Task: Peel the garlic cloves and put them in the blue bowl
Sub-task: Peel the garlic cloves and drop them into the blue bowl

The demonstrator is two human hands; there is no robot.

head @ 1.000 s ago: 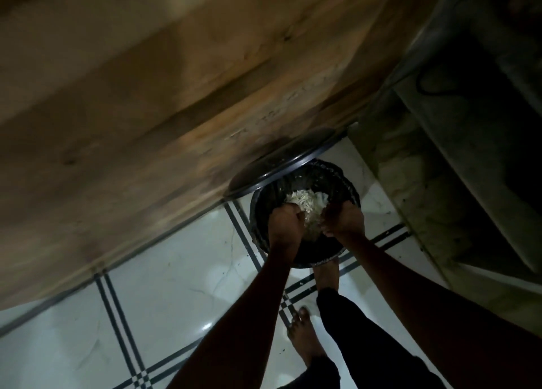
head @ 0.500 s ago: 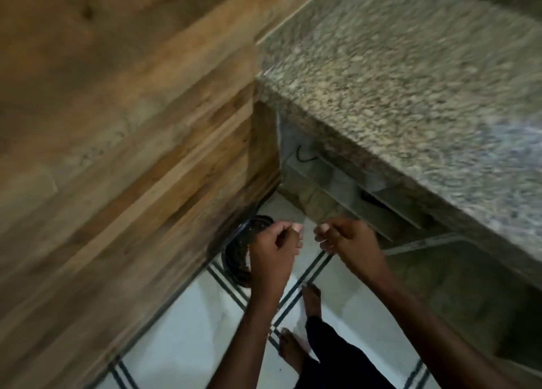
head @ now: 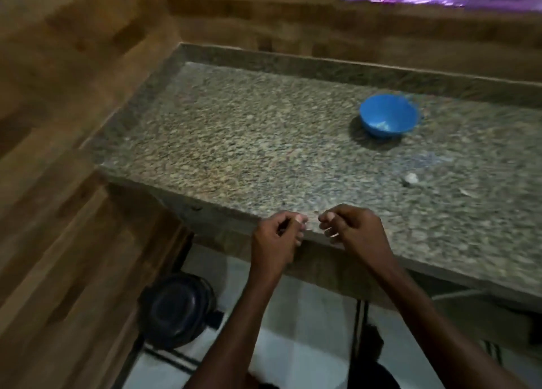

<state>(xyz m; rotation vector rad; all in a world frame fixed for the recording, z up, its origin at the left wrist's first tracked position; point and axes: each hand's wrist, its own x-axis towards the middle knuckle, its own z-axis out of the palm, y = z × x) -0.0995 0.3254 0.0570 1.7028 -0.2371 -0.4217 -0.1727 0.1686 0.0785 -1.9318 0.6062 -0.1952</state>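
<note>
hands (head: 275,236) (head: 353,231) curled empty at counter (head: 234,142) edge, blue bowl (head: 388,115) beyond

In front of you runs a speckled grey-brown granite counter (head: 264,142) with a raised lip of the same stone along its back and left edges, set into a corner of wood-panelled wall. On the counter, toward the back right, sits a round blue plastic bowl (head: 388,115), upright, with a few pale bits in its bottom too blurred to name. Nearer you and a little further right, well apart from the blue bowl, lies a small whitish lump (head: 411,178), blurred; it may be a garlic clove. Just right of it lies a thin pale sliver (head: 466,192).
</note>
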